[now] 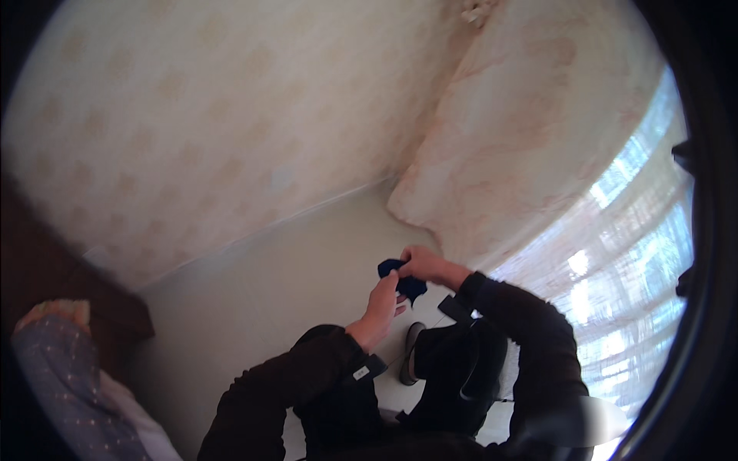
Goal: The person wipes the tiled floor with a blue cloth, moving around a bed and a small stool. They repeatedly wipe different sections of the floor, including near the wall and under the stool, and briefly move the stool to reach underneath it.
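Note:
A small, crumpled dark blue cloth piece (413,287), its exact kind not clear, hangs between my two hands above the floor. My left hand (377,309) pinches it from the lower left, thumb uppermost and other fingers curled beneath. From the upper right, my right hand (427,265) grips its top edge, with the fingers bent over it. The hands are close together, nearly touching, and part of the cloth is hidden behind them. Both forearms wear dark sleeves, with a dark strap near each wrist.
Pale floor (254,284) meets a patterned wall (192,138). A long patterned curtain (530,131) and a bright sheer curtain (600,284) hang at the right. Dark brown furniture (115,307) and grey-blue dotted bedding (61,384) are at the left. My dark-trousered legs are below.

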Demonstrator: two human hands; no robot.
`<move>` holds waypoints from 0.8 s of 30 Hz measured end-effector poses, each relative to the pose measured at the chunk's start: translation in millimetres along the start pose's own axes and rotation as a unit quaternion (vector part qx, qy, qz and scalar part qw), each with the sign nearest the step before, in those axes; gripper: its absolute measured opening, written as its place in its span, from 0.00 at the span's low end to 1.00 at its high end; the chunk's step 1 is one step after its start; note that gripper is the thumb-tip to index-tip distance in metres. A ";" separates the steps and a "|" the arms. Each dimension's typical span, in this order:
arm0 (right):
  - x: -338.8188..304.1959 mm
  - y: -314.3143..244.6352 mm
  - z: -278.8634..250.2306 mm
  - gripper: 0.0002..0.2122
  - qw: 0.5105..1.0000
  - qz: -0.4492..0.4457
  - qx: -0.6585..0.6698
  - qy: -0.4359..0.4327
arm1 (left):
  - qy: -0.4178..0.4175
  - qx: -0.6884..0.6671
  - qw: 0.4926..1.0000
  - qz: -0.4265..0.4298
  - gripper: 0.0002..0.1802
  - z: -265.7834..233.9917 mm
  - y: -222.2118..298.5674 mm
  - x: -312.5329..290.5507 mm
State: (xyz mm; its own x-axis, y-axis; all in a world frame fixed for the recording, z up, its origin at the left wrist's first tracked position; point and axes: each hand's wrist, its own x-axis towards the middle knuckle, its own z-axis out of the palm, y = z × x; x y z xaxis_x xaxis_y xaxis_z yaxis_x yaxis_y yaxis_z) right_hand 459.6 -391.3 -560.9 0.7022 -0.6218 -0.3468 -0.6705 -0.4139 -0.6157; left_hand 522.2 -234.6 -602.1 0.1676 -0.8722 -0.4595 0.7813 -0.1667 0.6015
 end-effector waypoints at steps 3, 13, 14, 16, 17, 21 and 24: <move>29.4 -10.8 0.6 0.15 0.995 -0.051 -0.016 -0.087 | 0.037 -0.010 0.999 -0.016 0.28 -5.3 17.1 -5.0; 137.2 5.4 31.4 0.17 0.977 -0.152 -0.013 -0.147 | 0.202 0.310 0.929 -0.019 0.26 -168.4 133.0 41.4; 139.4 14.6 33.0 0.17 0.978 -0.154 -0.010 -0.140 | 0.228 0.335 0.913 -0.048 0.26 -190.8 131.6 50.9; 151.6 26.3 34.4 0.17 0.983 -0.136 -0.022 -0.124 | 0.265 0.391 0.877 -0.086 0.25 -236.9 127.9 80.0; 152.9 31.1 34.7 0.17 0.985 -0.136 -0.027 -0.105 | 0.271 0.424 0.858 -0.099 0.24 -254.7 121.3 92.2; 158.4 38.8 33.5 0.15 0.990 -0.116 -0.045 -0.061 | 0.279 0.583 0.757 -0.093 0.28 -294.1 83.7 135.3; 159.3 45.1 35.0 0.12 0.981 -0.150 -0.121 0.009 | 0.243 0.665 0.698 -0.109 0.38 -283.7 51.7 170.7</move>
State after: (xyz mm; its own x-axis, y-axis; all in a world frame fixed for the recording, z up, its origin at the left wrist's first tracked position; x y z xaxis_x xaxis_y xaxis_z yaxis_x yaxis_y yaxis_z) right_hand 549.6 -485.7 -668.7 0.8742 -0.4579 -0.1616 -0.4723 -0.7246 -0.5019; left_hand 761.8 -261.7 -834.9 0.5689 -0.5537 -0.6081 -0.3744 -0.8327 0.4079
